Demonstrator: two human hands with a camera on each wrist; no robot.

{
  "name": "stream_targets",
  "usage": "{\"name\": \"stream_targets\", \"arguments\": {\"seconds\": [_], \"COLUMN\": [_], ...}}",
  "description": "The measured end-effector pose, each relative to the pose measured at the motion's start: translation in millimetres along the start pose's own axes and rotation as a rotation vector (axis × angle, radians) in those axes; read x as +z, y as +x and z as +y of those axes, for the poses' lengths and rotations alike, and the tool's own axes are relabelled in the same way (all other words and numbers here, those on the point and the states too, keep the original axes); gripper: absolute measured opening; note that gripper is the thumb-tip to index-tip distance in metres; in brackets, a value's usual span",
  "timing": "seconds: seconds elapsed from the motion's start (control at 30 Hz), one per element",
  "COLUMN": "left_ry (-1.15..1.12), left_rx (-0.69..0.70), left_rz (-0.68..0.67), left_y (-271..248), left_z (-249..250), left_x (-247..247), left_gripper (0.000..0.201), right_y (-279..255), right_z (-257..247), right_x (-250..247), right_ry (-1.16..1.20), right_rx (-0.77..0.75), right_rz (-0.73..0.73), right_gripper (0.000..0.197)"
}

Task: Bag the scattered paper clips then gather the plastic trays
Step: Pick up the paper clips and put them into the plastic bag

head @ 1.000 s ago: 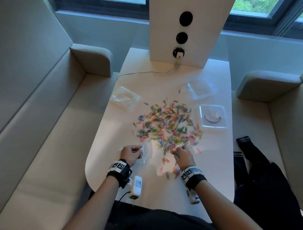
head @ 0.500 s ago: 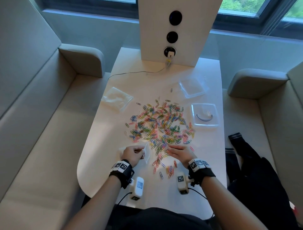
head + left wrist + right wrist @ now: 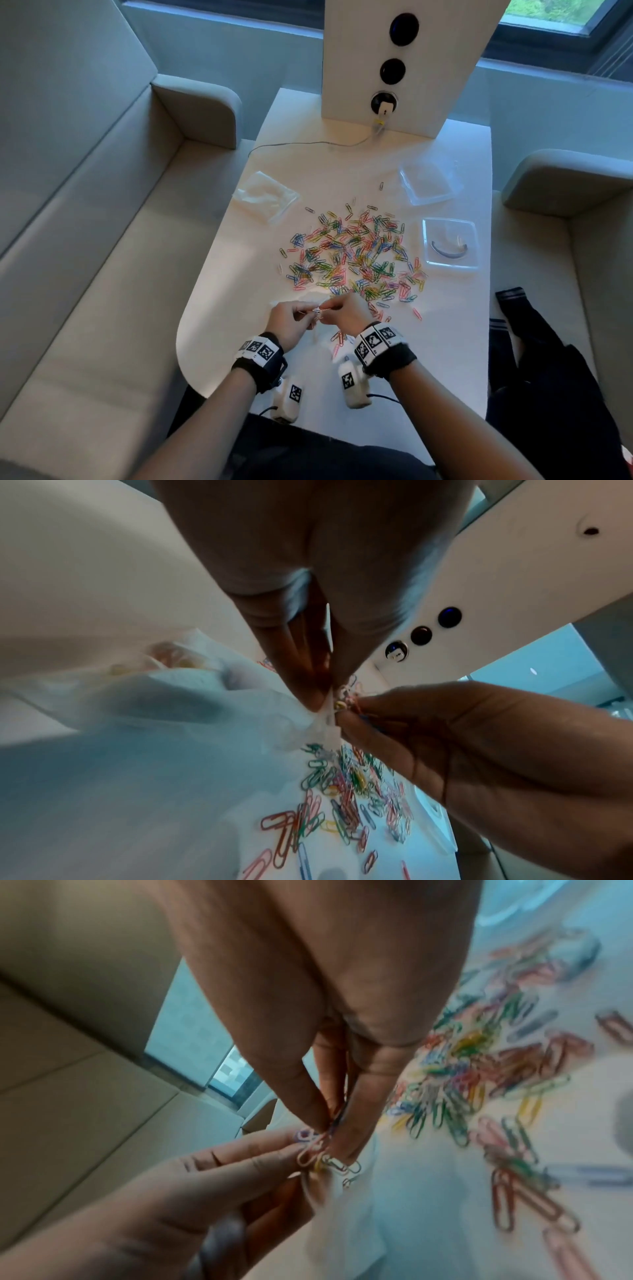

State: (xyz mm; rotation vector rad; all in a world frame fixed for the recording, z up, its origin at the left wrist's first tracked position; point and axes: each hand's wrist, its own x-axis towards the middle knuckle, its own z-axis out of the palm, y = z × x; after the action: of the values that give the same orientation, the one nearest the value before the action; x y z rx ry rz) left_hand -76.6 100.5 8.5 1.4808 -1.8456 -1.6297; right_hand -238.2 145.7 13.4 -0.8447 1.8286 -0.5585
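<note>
Many coloured paper clips lie scattered on the white table. My left hand pinches the mouth of a small clear bag, which holds a few clips. My right hand pinches a small bunch of clips right at the bag's mouth, touching the left fingertips. Two clear plastic trays sit to the right of the pile: one farther back, and a nearer one with a curved dark piece inside.
A stack of clear bags lies left of the pile. A white panel with sockets and a plugged cable stands at the table's far end. Sofa seats flank both sides; dark clothing lies on the right.
My right hand left the near edge of the pile with a pinch of clips and moved left to the bag's mouth. My left hand raised the bag toward it.
</note>
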Motion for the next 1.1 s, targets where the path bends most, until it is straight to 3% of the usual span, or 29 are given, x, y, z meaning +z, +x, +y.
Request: {"name": "stream_targets", "arguments": {"seconds": [0.1,0.17,0.27,0.37,0.47,0.57,0.63,0.73,0.87,0.97,1.1], "left_ry": [0.001,0.034,0.124,0.178,0.194,0.173,0.128,0.095,0.104,0.097,0.060], "left_rx": [0.052,0.089,0.126,0.071,-0.025,-0.121,-0.166,-0.210,-0.188,-0.178,-0.171], "left_rz": [0.000,-0.022,0.004,0.078,0.136,0.232,0.275,0.335,0.409,0.434,0.444], "left_y": [0.0,0.3,4.0,8.6,12.3,13.1,11.7,6.7,13.0,24.8,38.7], "left_z": [1.1,4.0,7.6,7.8,8.2,4.4,-4.9,-13.6,-13.4,-12.4,-15.7], "left_x": [-12.8,-17.8,-25.4,-33.4,-42.6,-61.3,-80.3,-110.7,-148.4,-168.2,-172.4], "left_gripper": [0.021,0.023,0.024,0.027,0.027,0.023,0.017,0.011,0.009,0.009,0.012], "right_y": [12.5,12.9,16.8,15.9,10.9,21.0,43.7,86.3,134.0,142.7,126.6], "right_z": [0.1,-11.3,-24.8,-34.9,-52.2,-68.8,-76.0,-86.8,-90.9,-77.1,-40.2], "right_x": [8.9,11.5,22.0,33.1,23.8,3.9,-4.9,1.5,42.1,63.7,63.6], "right_ry": [0.102,0.246,0.232,-0.090,-0.424,-0.108,-0.075,-0.362,-0.842,-1.140,-1.344], "right_rx": [0.041,0.111,0.123,0.012,-0.184,-0.275,-0.326,-0.449,-0.548,-0.548,-0.586], "right_rz": [-0.111,-0.117,-0.086,-0.081,-0.108,-0.021,0.099,0.154,-0.013,-0.123,-0.154], "right_gripper": [0.018,0.003,0.022,0.032,0.026,0.026,0.027,0.031,0.056,0.065,0.074]}}
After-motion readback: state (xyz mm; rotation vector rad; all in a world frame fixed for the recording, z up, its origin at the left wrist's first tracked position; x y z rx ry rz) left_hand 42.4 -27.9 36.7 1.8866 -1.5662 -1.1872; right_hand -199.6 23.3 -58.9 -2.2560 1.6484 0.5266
